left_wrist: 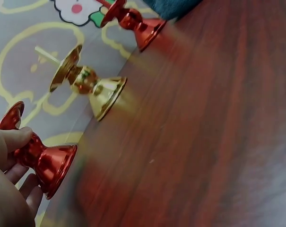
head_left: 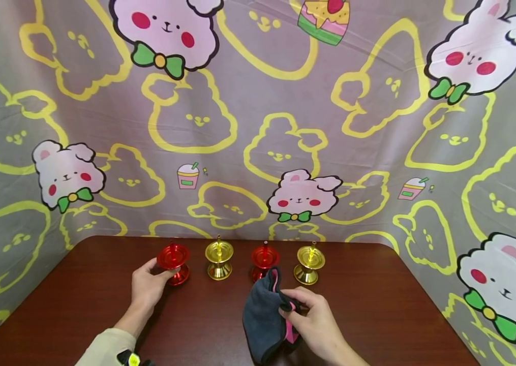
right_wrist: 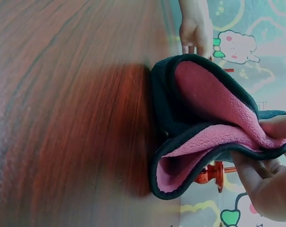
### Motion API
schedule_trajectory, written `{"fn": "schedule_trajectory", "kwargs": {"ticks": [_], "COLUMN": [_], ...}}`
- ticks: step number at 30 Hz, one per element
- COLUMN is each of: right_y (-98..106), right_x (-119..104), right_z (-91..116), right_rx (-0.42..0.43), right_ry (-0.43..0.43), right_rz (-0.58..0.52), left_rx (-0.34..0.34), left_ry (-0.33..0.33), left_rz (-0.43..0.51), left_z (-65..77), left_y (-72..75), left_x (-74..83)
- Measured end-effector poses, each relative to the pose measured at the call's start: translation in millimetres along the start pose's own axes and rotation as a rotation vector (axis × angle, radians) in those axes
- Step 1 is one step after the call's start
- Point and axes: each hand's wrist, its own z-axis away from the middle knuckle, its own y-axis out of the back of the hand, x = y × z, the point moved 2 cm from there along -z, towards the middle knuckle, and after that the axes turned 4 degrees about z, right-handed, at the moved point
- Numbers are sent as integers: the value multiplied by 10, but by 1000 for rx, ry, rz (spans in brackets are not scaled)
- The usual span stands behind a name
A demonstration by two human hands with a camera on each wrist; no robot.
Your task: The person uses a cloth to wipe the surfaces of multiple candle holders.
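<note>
At the left of the head view, my left hand (head_left: 145,285) grips the leftmost red candle holder (head_left: 173,257), which has a shiny dish, a narrow stem and a flared base. In the left wrist view the thumb lies on the stem of this holder (left_wrist: 54,165), below the dish. My right hand (head_left: 316,317) pinches a folded cloth (head_left: 261,315), dark grey outside and pink inside. The right wrist view shows the pink lining (right_wrist: 211,90) and dark edging, bunched between thumb and fingers. The cloth hangs in front of a second red candle holder (head_left: 265,256), hiding part of its base.
A gold candle holder (head_left: 219,256) stands between the two red ones, and another gold one (head_left: 309,262) stands at the right end of the row. All are near the back of the brown table (head_left: 193,325). A patterned curtain (head_left: 248,101) hangs behind and at both sides.
</note>
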Motion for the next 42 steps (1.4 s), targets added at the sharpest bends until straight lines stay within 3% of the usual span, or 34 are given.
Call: {"fn": "schedule_trajectory", "kwargs": {"ticks": [8, 14, 22, 29, 33, 39, 42], "right_y": [-11, -22, -25, -16, -18, -27, -17], "right_x": [17, 9, -9, -2, -15, 4, 8], "right_z": [12, 21, 45, 38, 40, 45, 42], "right_rx": [-21, -18, -24, -39, -41, -58, -64], "right_ry": [-48, -30, 24, 8, 25, 27, 23], "right_rz": [7, -11, -28, -7, -7, -5, 1], "left_rx": [58, 78, 108, 78, 42, 89, 31], "left_ry": [-3, -40, -43, -43, -14, 24, 22], "left_rz": [-37, -65, -93, -113, -117, -150, -117], "left_z": [-124, -183, -203, -195, -149, 59, 181], "left_y": [33, 36, 45, 41, 50, 90, 50], "left_x": [-43, -44, -80, -86, -99, -45, 36]}}
